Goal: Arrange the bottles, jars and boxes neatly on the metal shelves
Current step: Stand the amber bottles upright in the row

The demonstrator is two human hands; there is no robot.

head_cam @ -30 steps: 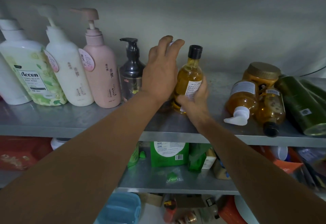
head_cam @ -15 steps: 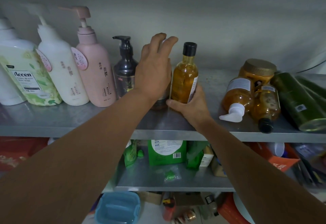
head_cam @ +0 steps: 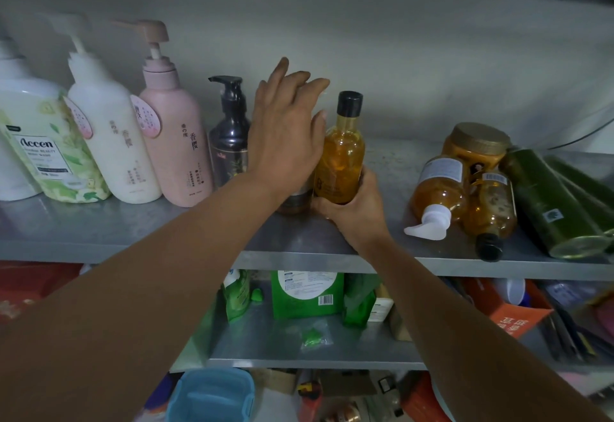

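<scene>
On the upper metal shelf (head_cam: 133, 232) my right hand (head_cam: 357, 210) grips the base of an upright amber bottle with a black cap (head_cam: 340, 155). My left hand (head_cam: 285, 135) is just left of it with fingers stretched out, covering a brown-based bottle (head_cam: 294, 204) that is mostly hidden. To the left stand a dark pump bottle (head_cam: 231, 145), a pink pump bottle (head_cam: 172, 149), a white pump bottle (head_cam: 109, 142) and a green-leaf Accen bottle (head_cam: 43, 155) in a row.
At the right of the shelf lie an amber pump bottle (head_cam: 438, 189), a small amber bottle (head_cam: 491, 212) and dark green bottles (head_cam: 551, 202), with a gold-lidded jar (head_cam: 478, 145) behind. The lower shelf holds a green box (head_cam: 307, 295) and an orange box (head_cam: 511, 315). A blue tub (head_cam: 212, 395) sits below.
The amber bottle went from tilted to upright and turned so its white label faces away. My left hand's fingers straightened and lifted.
</scene>
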